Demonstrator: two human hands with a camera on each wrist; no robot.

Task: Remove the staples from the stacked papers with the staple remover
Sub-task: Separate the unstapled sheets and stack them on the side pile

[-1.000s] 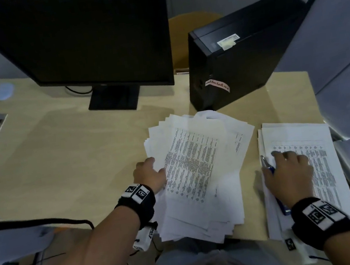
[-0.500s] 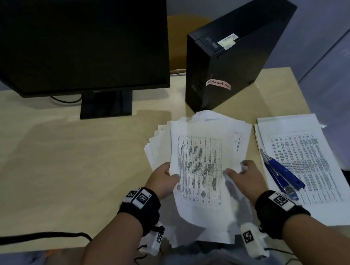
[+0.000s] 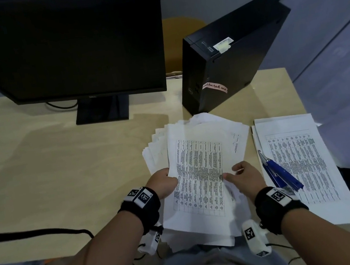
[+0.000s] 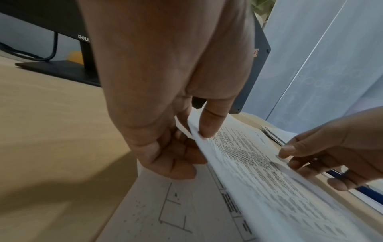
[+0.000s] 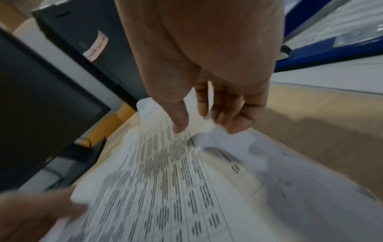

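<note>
Papers: loose fanned stack of printed papers (image 3: 199, 174) lies at the desk's near edge, in front of the person; top sheets carry a printed table.
Left hand: left hand (image 3: 162, 183) grips the left edge of the top bundle, thumb (image 4: 213, 121) on top and fingers curled underneath, raising that edge off the sheets below.
Right hand: right hand (image 3: 244, 177) pinches the right edge of the same bundle, thumb (image 5: 179, 116) on the printed face and fingers under the curled sheet edge.
Staple remover: blue staple remover (image 3: 279, 173) lies on a second paper pile (image 3: 314, 179), just to the right of the right hand, touched by neither hand; metal tip points away from the person.
Second pile: flat, squared, to the right of the fanned stack with a strip of bare desk between them.
Desk: light wood desk (image 3: 61, 173).
Monitor: dark Dell monitor (image 3: 59, 47) on its stand at the back left.
Computer: black desktop tower (image 3: 226, 60) stands upright behind the papers, with a pink handwritten label on its side.
</note>
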